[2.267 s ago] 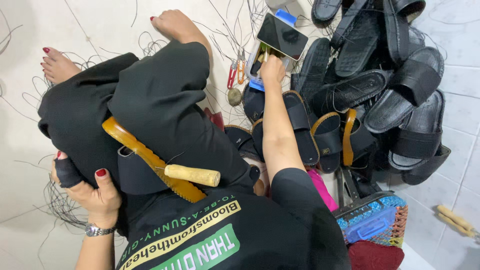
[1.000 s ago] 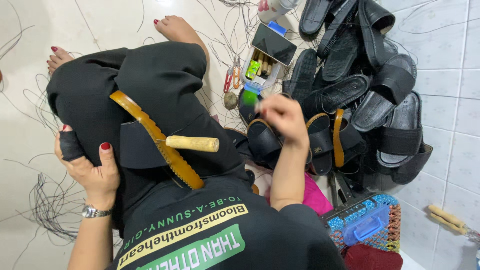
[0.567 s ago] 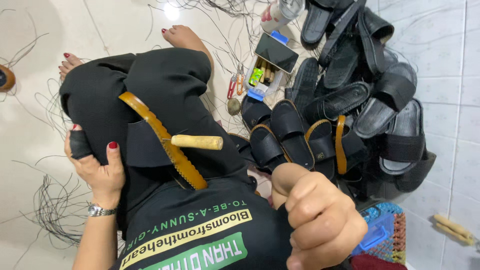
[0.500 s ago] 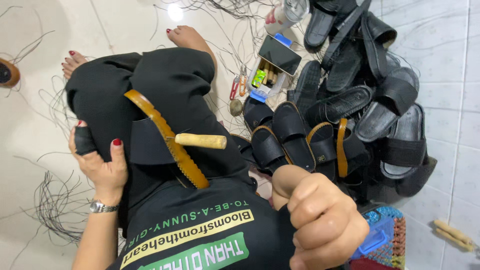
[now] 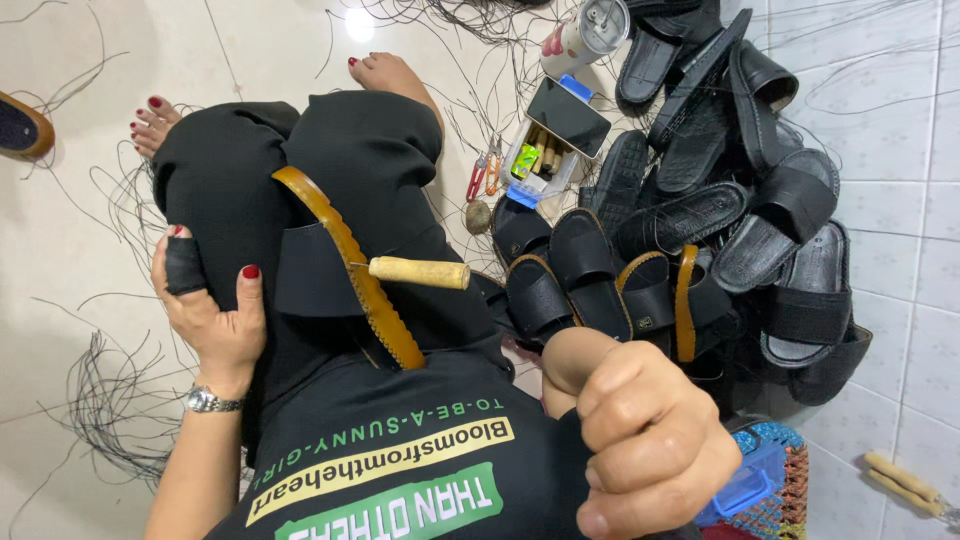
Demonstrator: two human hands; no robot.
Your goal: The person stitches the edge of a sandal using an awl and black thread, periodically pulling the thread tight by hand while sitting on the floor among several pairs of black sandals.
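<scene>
A black sandal with a tan-edged sole (image 5: 352, 275) lies across my lap on black trousers. An awl with a wooden handle (image 5: 420, 272) sticks into the sole's edge and points right. My left hand (image 5: 210, 315) grips the sandal's black strap (image 5: 310, 272) from the left; its forefinger wears a black guard. My right hand (image 5: 640, 440) is a closed fist raised close to the camera, right of my lap. I see nothing in that fist.
A heap of black sandals (image 5: 740, 210) fills the floor at right. A small tool box (image 5: 535, 165) with a phone (image 5: 568, 117) on it, red pliers (image 5: 485, 175) and a tumbler (image 5: 585, 30) lie ahead. Black threads (image 5: 100, 400) litter the tiles. A woven basket (image 5: 775, 495) sits bottom right.
My right hand has left the sandal heap and come up toward the camera as a fist. My left hand has stayed on the sandal in my lap.
</scene>
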